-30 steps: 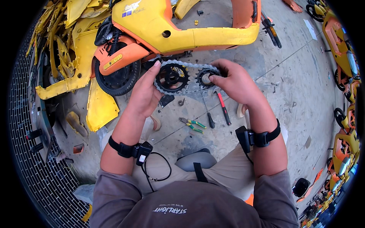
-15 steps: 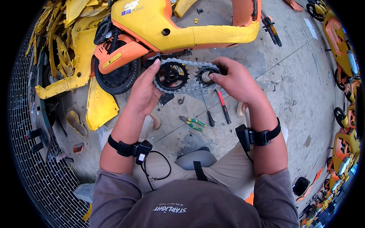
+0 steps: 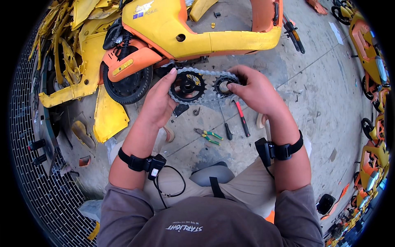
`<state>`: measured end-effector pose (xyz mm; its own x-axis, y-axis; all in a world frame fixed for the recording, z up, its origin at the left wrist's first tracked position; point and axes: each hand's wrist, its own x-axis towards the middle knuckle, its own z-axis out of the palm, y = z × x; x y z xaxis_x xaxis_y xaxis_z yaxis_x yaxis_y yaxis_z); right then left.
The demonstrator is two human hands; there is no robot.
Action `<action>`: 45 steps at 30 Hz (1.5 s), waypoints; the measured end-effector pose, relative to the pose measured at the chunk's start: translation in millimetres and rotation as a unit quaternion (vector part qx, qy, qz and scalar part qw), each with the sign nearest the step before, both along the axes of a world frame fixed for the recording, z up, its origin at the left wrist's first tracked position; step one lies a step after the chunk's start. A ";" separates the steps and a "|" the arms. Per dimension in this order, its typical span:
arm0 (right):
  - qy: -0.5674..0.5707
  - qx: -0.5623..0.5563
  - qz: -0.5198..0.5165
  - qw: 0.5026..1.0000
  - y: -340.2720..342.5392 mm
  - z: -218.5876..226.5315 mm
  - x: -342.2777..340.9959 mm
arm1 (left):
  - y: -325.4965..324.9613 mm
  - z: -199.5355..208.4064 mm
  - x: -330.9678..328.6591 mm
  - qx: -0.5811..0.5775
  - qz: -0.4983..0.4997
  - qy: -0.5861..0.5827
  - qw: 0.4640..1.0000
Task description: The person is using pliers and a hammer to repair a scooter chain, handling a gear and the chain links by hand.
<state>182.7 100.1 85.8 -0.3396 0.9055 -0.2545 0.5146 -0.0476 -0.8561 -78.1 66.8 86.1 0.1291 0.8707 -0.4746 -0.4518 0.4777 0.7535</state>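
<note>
A grey metal chain loops around a large black sprocket on the left and a small black sprocket on the right, all held up above the ground. My left hand grips the chain-wrapped outer edge of the large sprocket, thumb at the top and fingers lower down, partly behind it. At the other end, my right hand pinches the small sprocket together with the chain. Its thumb rests by the ring's opening, while the other fingers are mostly hidden behind.
Below lie green-handled pliers, a screwdriver and a red-and-black-handled hammer. A yellow and orange scooter lies ahead. Yellow panels pile up at the left; more scooters line the right.
The chain and both sprockets have shifted slightly right and down in the picture with my hands. My grip looks the same.
</note>
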 end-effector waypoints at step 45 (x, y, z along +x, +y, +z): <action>0.050 -0.031 -0.027 0.998 0.3 -3.1 -1.1 | 0.0 -3.4 -3.2 0.021 -0.009 0.059 0.998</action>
<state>181.7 100.4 82.7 -0.3176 0.9064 -0.2786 0.4224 -0.1278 -0.8974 -81.3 66.8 82.6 0.0898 0.8885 -0.4500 -0.3495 0.4512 0.8211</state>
